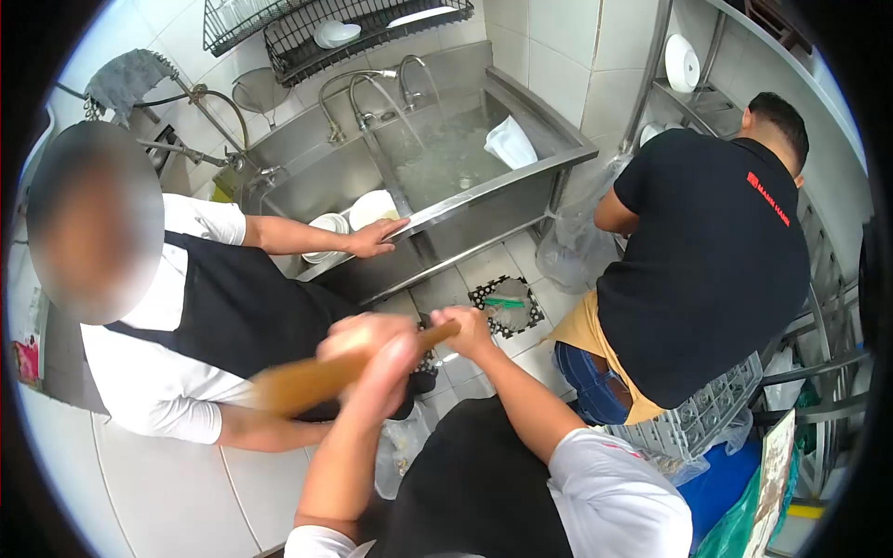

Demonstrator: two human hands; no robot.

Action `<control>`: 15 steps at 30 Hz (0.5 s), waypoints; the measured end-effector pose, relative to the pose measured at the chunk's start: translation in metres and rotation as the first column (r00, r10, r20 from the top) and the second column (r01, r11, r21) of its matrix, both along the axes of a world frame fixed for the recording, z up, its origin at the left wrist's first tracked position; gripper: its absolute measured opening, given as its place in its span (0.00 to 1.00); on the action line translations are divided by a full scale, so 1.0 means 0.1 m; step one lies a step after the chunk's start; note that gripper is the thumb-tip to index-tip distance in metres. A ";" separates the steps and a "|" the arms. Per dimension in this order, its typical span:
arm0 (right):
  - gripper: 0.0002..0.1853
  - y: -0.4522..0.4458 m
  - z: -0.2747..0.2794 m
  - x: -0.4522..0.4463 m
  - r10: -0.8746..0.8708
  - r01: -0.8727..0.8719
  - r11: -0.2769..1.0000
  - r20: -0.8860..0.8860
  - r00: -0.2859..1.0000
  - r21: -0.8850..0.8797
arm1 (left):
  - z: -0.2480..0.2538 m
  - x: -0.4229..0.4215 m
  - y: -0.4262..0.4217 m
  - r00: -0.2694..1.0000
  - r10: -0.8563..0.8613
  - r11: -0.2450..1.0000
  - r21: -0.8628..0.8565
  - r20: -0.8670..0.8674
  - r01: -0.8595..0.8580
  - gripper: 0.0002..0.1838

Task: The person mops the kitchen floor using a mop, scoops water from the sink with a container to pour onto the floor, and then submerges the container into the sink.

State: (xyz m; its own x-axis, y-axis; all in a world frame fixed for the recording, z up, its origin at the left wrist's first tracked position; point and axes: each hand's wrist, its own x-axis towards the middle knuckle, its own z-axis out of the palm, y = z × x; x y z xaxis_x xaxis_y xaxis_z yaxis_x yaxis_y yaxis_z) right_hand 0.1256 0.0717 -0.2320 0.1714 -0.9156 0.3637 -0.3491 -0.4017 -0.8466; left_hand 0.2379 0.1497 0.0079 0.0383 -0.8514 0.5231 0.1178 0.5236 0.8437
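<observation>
Left hand point(374, 346) and right hand point(466, 333) hold a wooden stick point(312, 382). At twelve o'clock, a sink point(495, 190) has water point(446, 169) and a white dish point(511, 144).

In front of the grey steel double sink point(493, 206), left grip point(377, 344) and right grip point(468, 332) clasp a tan wooden pole point(302, 381).

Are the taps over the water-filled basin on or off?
At least one is on: water streams from a curved tap into the basin.

Wooden-looking stick point(302, 382), shiny metal sink point(484, 223), glossy tiles point(563, 35)
</observation>
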 end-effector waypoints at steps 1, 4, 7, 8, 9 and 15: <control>0.19 -0.04 -0.28 -0.03 -0.071 0.094 0.973 -0.116 0.991 0.209 | -0.41 -0.03 -0.15 0.995 -0.088 0.994 0.064 -0.051 0.091 0.20; 0.20 0.02 -0.19 0.01 -0.063 0.079 0.993 -0.172 0.983 0.090 | -0.22 0.04 -0.01 0.989 -0.143 0.988 -0.060 -0.043 0.140 0.20; 0.20 0.23 0.14 0.11 0.050 -0.044 0.997 -0.096 0.994 0.063 | 0.29 0.17 0.27 0.988 -0.142 0.986 -0.091 -0.059 0.137 0.19; 0.21 0.37 0.25 0.16 0.088 -0.083 0.993 -0.060 0.994 0.084 | 0.41 0.24 0.37 0.983 -0.163 0.983 -0.095 -0.079 0.156 0.18; 0.22 0.44 0.22 0.21 0.126 -0.125 0.992 -0.033 0.991 0.031 | 0.50 0.31 0.46 0.978 -0.195 0.975 -0.117 -0.072 0.186 0.18; 0.26 0.79 0.51 0.28 0.332 -0.333 0.930 -0.032 0.943 -0.153 | 0.69 0.59 0.87 0.959 -0.280 0.940 -0.209 -0.030 0.268 0.18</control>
